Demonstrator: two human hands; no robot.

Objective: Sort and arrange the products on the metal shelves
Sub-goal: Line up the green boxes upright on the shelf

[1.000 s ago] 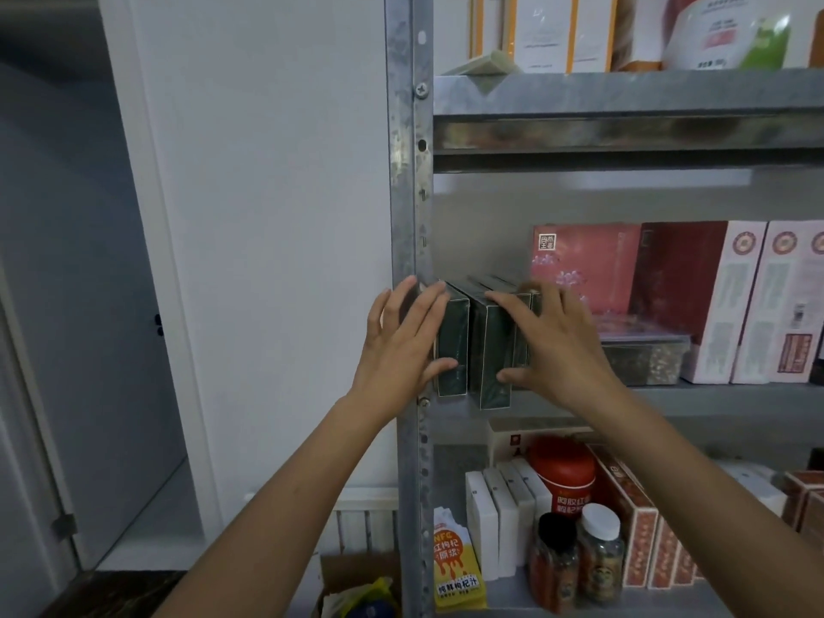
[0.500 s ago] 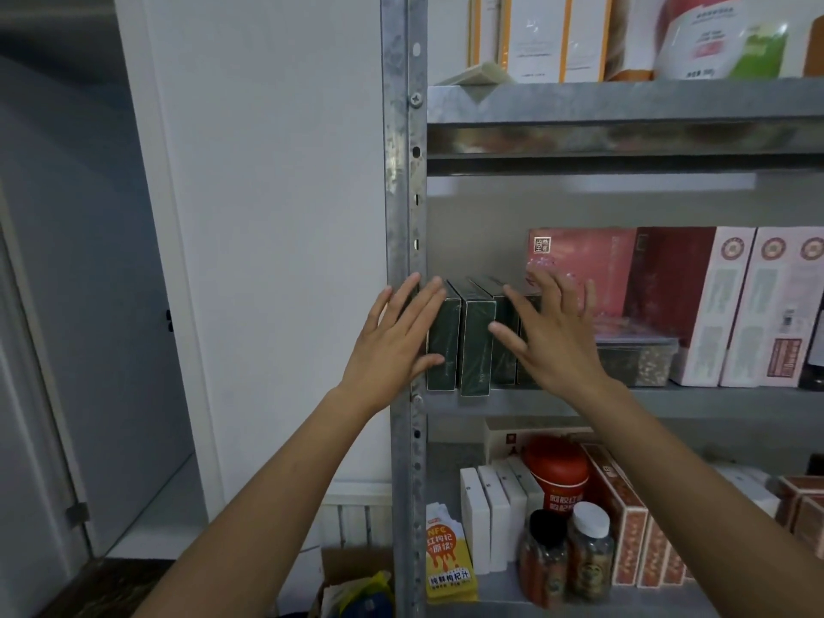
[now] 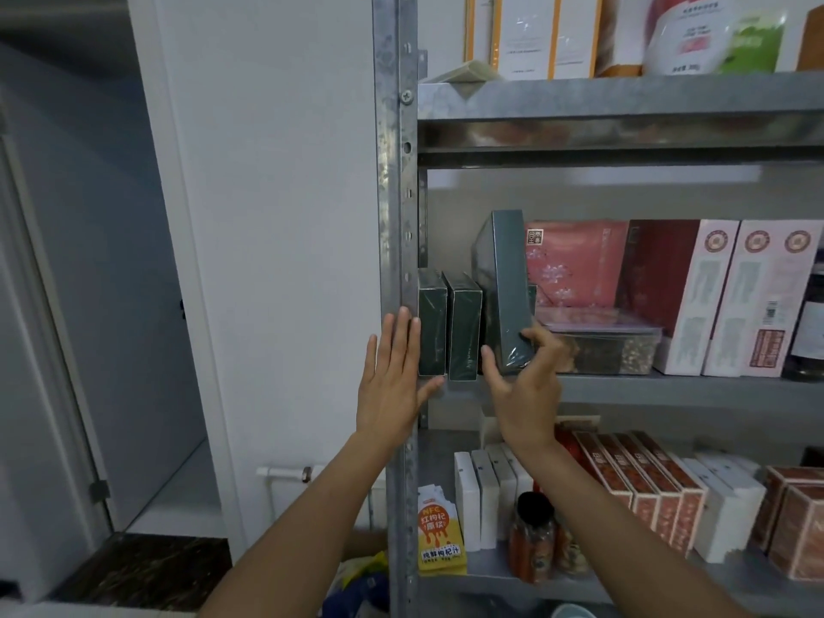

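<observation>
Left hand (image 3: 392,376): fingers straight and wide, flat against the post (image 3: 397,194) and the front of the first green box (image 3: 432,332).
Right hand (image 3: 524,394): thumb and fingers pinch the lower end of the third green box (image 3: 508,287), top leaning toward 11 o'clock. Cannot tell whether its foot touches the middle shelf (image 3: 669,390).
Second green box (image 3: 463,336) stands just at 3 o'clock of the first.
Clear lidded tub (image 3: 611,345), at 3 o'clock of the right hand: dried brown-green bits inside.
Jar (image 3: 533,537), lower shelf, 6 o'clock: orange-red contents.
</observation>
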